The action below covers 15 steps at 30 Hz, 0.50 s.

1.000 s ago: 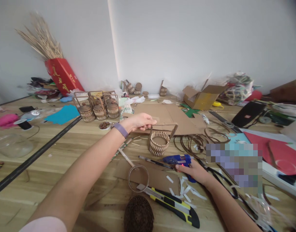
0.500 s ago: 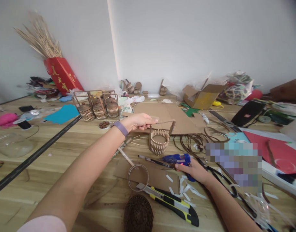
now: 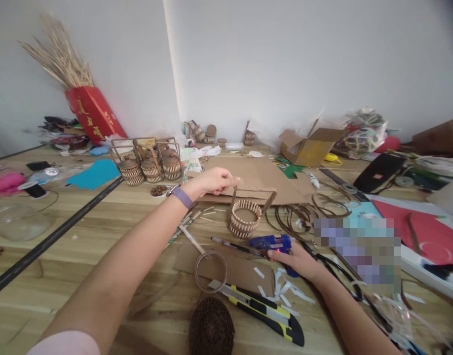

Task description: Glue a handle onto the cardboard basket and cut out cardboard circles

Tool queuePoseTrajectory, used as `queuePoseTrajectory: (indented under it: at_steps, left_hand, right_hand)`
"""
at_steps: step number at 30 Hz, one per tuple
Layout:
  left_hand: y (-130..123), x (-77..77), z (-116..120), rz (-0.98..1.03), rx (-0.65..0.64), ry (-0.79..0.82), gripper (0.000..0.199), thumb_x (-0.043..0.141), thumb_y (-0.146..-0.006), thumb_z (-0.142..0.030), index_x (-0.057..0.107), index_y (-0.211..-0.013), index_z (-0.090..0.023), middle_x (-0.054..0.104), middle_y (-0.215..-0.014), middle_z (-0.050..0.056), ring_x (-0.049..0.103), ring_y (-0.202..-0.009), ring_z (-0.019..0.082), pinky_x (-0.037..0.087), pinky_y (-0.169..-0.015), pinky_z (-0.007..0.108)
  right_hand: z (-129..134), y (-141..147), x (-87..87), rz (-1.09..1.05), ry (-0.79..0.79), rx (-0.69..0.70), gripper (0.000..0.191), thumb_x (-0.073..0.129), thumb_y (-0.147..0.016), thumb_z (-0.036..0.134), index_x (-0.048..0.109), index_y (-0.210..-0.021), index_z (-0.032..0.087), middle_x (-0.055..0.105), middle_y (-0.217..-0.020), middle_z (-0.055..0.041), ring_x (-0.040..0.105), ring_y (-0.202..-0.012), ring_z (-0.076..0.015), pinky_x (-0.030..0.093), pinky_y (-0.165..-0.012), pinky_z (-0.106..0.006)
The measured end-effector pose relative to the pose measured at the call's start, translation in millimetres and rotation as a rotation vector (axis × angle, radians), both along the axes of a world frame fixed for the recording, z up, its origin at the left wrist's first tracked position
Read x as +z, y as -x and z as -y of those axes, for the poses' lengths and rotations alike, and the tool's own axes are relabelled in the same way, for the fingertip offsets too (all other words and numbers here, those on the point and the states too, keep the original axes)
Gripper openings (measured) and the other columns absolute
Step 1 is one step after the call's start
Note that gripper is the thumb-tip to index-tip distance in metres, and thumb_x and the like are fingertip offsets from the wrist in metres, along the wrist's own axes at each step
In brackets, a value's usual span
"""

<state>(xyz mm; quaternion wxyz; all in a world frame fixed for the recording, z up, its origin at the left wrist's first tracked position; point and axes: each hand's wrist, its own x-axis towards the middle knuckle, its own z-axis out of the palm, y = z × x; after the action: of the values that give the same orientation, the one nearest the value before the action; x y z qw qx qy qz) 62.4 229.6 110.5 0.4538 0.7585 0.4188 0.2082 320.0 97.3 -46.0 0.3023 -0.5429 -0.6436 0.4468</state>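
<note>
Glue gun [image 3: 270,241]: partly hidden, held by right hand [image 3: 298,259]
Brown dome [image 3: 210,325]: cut off, nearer than gun
Basket [image 3: 243,228]: one, beyond gun, handle pinched by left hand [image 3: 217,181]
Lidded baskets [image 3: 151,171]: three, left of gun

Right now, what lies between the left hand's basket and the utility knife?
The head view shows a pen, blue glue gun, cardboard piece and white strips.

left hand [image 3: 218,181] at basket handle [image 3: 270,201], right hand [image 3: 297,259] around blue glue gun [image 3: 271,242]
</note>
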Motion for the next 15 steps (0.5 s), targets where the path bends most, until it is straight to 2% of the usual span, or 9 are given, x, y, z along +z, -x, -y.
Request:
queuePoseTrajectory:
  at_steps: [2, 5, 9, 15]
  left_hand:
    - [0, 0.6, 5, -0.025, 0.006, -0.109, 0.023, 0.076, -0.082, -0.034, 0.06, -0.076, -0.018, 0.051, -0.061, -0.005, 0.043, -0.05, 0.009, 0.032, -0.05, 0.022]
    - [-1, 0.0, 13, -0.072, 0.026, -0.282, 0.024, 0.084, -0.07, -0.026, 0.064, -0.079, -0.018, 0.06, -0.071, -0.003, 0.054, -0.066, 0.013, 0.038, -0.061, 0.024]
    - [-4, -5.3, 19, -0.121, 0.063, -0.431, 0.014, 0.075, -0.074, -0.016, 0.062, -0.078, -0.019, 0.062, -0.072, -0.002, 0.057, -0.07, 0.016, 0.039, -0.066, 0.027]
    - [-3, -14.2, 22, -0.138, 0.1, -0.51, 0.01, 0.063, -0.079, -0.011, 0.063, -0.085, -0.019, 0.066, -0.077, 0.001, 0.06, -0.072, 0.016, 0.042, -0.067, 0.026]
  right_hand:
    - [0, 0, -0.1, -0.004, 0.004, 0.004, 0.046, 0.07, -0.072, 0.064, 0.063, -0.069, 0.019, 0.066, -0.066, -0.0028, 0.059, -0.067, -0.0202, 0.05, -0.069, -0.034]
    - [0, -1, -1.3, -0.007, 0.007, -0.003, 0.046, 0.07, -0.071, 0.064, 0.064, -0.071, 0.019, 0.067, -0.067, -0.0032, 0.06, -0.067, -0.0207, 0.05, -0.069, -0.034]
    - [0, -1, -2.2, -0.004, 0.011, -0.011, 0.044, 0.07, -0.072, 0.063, 0.063, -0.07, 0.019, 0.066, -0.067, -0.0027, 0.06, -0.068, -0.0206, 0.05, -0.07, -0.034]
    - [1, -1, 0.3, 0.007, 0.022, -0.02, 0.045, 0.071, -0.07, 0.064, 0.062, -0.067, 0.02, 0.066, -0.066, -0.0022, 0.059, -0.067, -0.0208, 0.05, -0.069, -0.034]
